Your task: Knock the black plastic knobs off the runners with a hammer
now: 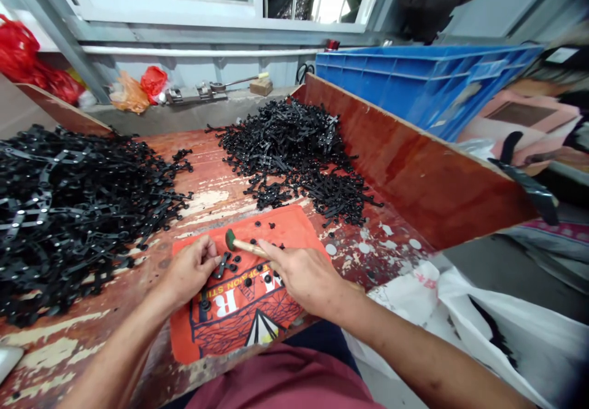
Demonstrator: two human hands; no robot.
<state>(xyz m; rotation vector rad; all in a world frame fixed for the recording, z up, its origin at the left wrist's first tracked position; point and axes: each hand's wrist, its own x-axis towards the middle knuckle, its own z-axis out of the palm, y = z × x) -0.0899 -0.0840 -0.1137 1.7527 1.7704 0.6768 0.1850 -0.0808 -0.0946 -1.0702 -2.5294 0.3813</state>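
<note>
My right hand (308, 274) is closed round the light wooden handle of a small hammer (248, 248), whose dark green head points left above the orange cloth. The fingers of my left hand (196, 265) are pinched together at the edge of a small black linkage piece (223, 265), just below the hammer's head. Several small round black parts (248, 282) lie scattered on the orange cloth (239, 329) around both hands. Printed letters and a drawing show on the cloth.
Black linkage strips form a large heap (73, 206) at left and another pile (285, 139) at the back. A red-brown board (405, 170) edges the worn table on the right. Beyond it stands a blue crate (381, 84). A white sack (414, 298) lies at lower right.
</note>
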